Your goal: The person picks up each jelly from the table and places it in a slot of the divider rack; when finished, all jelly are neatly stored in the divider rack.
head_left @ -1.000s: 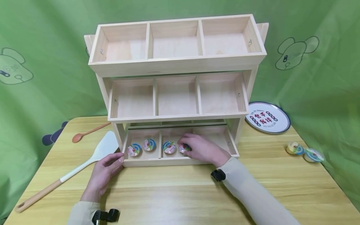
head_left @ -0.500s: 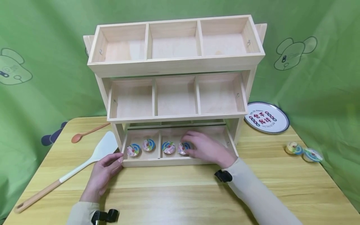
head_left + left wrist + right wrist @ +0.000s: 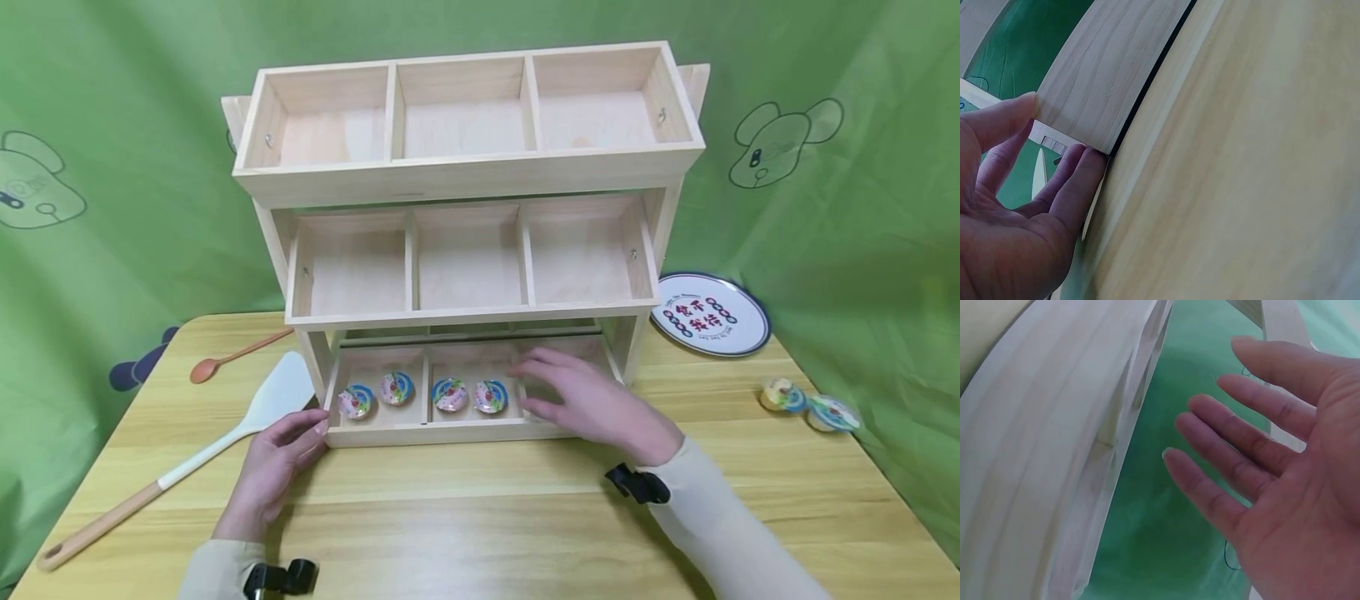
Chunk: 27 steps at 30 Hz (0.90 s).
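Observation:
A three-tier wooden rack [image 3: 468,173] stands on the table, each tier split into three compartments. In the bottom tray [image 3: 442,434], two small jelly cups with printed lids lie in the left compartment, one a lid-up cup [image 3: 356,402]. Two more are in the middle compartment, the right one a jelly cup [image 3: 491,397]. My left hand [image 3: 277,462] holds the tray's front left corner, thumb at the upper edge and fingers [image 3: 1075,187] at the lower edge in the left wrist view. Over the right compartment hovers my right hand [image 3: 588,404], fingers spread and holding nothing, apart from the cups.
On the table's right lie two more jelly cups [image 3: 832,413], with a printed white plate [image 3: 708,315] behind them. A white spatula [image 3: 281,392] and a small wooden spoon [image 3: 205,369] lie at the left. Green cloth [image 3: 862,233] hangs behind.
My right hand has let go of the right-hand cup in the middle compartment and drawn away to the right. My left hand has stayed at the tray corner.

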Motion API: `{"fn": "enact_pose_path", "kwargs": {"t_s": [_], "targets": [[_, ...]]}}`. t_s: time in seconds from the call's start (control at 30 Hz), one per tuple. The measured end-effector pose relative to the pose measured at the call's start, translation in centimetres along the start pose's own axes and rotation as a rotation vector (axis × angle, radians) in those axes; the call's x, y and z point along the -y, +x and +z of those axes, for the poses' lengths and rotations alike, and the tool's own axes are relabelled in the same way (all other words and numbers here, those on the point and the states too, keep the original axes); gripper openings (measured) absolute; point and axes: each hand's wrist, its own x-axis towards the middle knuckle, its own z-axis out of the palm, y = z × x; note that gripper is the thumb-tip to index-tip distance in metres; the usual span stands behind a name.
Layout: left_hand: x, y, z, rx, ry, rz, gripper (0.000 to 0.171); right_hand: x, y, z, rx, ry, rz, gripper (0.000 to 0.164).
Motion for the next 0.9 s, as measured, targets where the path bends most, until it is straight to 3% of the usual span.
{"fn": "enact_pose_path", "kwargs": {"t_s": [0.9], "targets": [[-0.1,0.1,0.0,0.001,0.011,-0.006,0.02,-3.9,-6.8,-1.9,-0.12,-0.011,0.129,0.038]]}}
